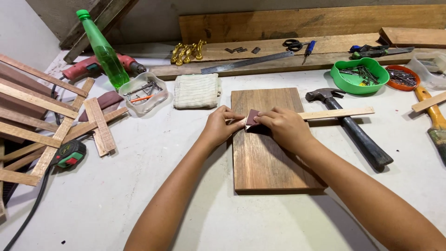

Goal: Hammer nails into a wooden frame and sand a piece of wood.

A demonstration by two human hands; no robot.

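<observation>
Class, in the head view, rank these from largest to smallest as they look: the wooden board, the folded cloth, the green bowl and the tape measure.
1. Wooden board, plainly the largest.
2. Green bowl and folded cloth: they look about alike, so I leave them unranked.
3. Tape measure, the smallest, though it lies nearer the camera than both.

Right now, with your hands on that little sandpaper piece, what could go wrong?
The sandpaper piece is small and pinched between the left hand and right hand, so fingertips might scrape the wooden board. The thin wood strip lies loose by the right hand, across the hammer, so a nudge could knock it away. The board is not clamped and may slide on the table.
</observation>
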